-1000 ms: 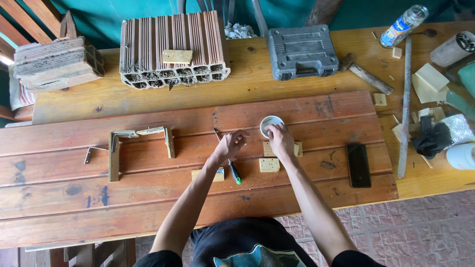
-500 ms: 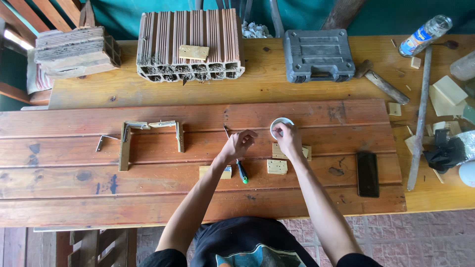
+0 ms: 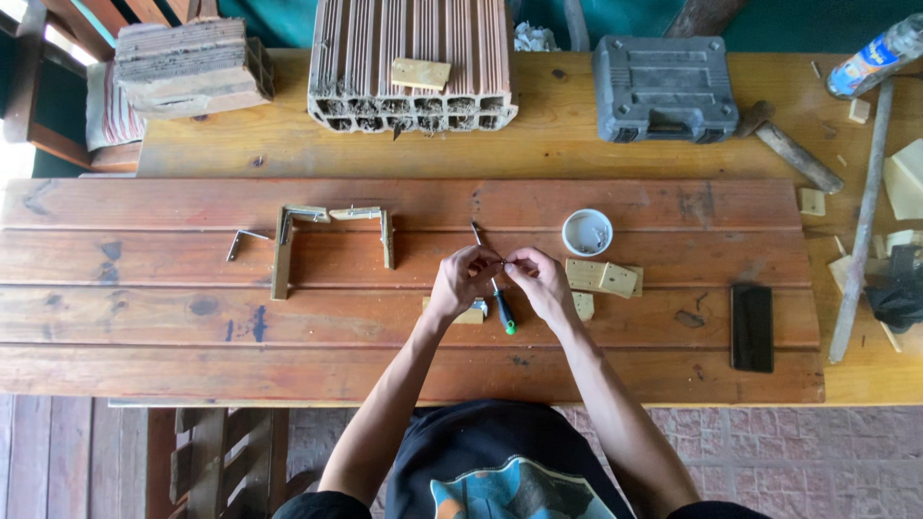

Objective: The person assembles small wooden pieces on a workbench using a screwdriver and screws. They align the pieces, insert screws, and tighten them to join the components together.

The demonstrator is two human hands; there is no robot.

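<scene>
Both hands met over the middle of the reddish wooden plank panel (image 3: pixel 173 336) that lay on the yellow wooden desk (image 3: pixel 240 144). The left hand (image 3: pixel 460 284) and the right hand (image 3: pixel 538 281) had their fingers pinched narrow, tip to tip, on something very small between them; it looked like a tiny screw or nail, though it was too small to tell for certain. Just below the hands lay a slim screwdriver with a dark shaft and green-tipped handle (image 3: pixel 500 306), partly hidden by the left hand, and a small pale wooden block (image 3: pixel 469 313) rested under that wrist.

Near the right hand sat a small round white cup holding little metal fasteners (image 3: pixel 586 232), and beside it a pair of pale wooden blocks joined side by side (image 3: pixel 604 278). Farther left on the panel stood an angled wooden frame with metal brackets (image 3: pixel 327 235) and a loose bent metal bracket (image 3: pixel 242 240). A flat black phone (image 3: pixel 751 327) lay to the right, and a grey plastic tool case (image 3: pixel 661 88) and a ribbed hollow clay brick (image 3: pixel 411 62) stood at the back of the desk.

By the look of it, the step in hand was readying a small fastener, held between the fingertips. The next move would seem to call for a steady pinch, so the piece did not slip, while it was set against a wooden block and the screwdriver was taken up.
</scene>
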